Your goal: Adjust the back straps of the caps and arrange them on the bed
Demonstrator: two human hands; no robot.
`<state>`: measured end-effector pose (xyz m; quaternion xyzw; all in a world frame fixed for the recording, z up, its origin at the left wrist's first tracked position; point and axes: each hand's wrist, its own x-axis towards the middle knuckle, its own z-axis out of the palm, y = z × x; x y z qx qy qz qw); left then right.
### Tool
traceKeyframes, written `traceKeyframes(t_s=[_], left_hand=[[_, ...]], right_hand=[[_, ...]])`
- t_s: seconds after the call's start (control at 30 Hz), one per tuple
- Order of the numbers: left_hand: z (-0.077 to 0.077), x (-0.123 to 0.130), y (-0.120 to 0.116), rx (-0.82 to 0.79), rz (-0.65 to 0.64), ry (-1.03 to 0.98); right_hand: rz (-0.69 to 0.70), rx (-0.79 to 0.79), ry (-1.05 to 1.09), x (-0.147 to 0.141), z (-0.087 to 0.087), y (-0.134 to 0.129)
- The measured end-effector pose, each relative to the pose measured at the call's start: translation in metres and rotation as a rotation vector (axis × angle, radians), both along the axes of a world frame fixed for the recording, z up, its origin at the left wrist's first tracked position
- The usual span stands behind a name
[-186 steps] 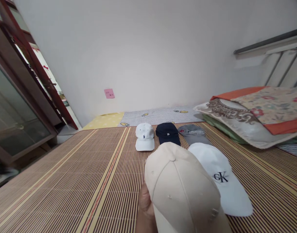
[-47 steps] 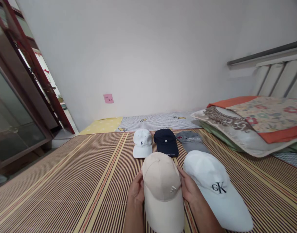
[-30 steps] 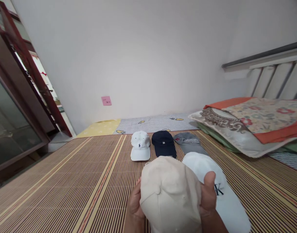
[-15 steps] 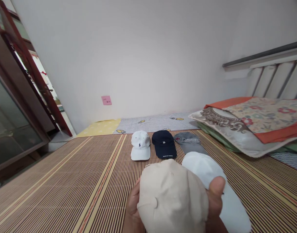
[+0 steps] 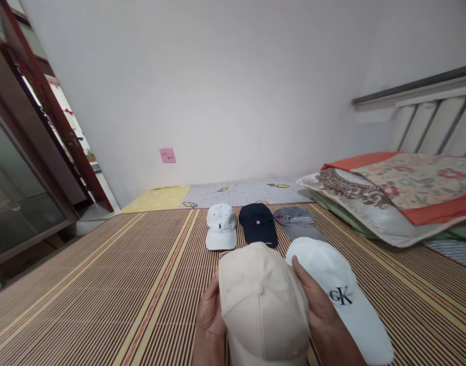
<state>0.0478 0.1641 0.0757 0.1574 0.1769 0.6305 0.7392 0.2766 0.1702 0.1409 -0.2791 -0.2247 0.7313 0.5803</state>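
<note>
Between my two hands is a beige baseball cap (image 5: 261,300), its top button facing up and its lower part running past the bottom of the view. My left hand (image 5: 210,307) grips its left side, fingers partly hidden behind the fabric. On the opposite side my right hand (image 5: 318,302) holds the edge, thumb pointing up. Just right of that hand lies a white cap with black letters (image 5: 343,290), partly covered by my wrist. Farther off stand a white cap with a small dark logo (image 5: 221,227), a navy cap (image 5: 257,224) and a grey cap (image 5: 299,223) in a row.
The caps rest on a striped bamboo mat (image 5: 103,284). Folded bedding (image 5: 400,193) is piled at the right, near a radiator (image 5: 438,124). A checked cloth (image 5: 244,190) borders the wall at the back. A glass-fronted cabinet (image 5: 19,188) stands at left.
The beige cap has turned in my hands, so its button and centre seam now face me. My right hand has shifted left along its side, uncovering the letters on the nearby white cap.
</note>
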Motion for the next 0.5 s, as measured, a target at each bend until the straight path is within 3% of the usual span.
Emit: traceKeyframes(t_s=[0.2,0.5], left_hand=[[-0.005,-0.009,0.012,-0.034,0.022,-0.089],[-0.016,-0.016,0.029,-0.195,0.143,0.041]], right_hand=[[-0.03,0.081,-0.081,0.003,-0.017,0.026],[-0.085,0.049,-0.024,-0.004,-0.071,0.051]])
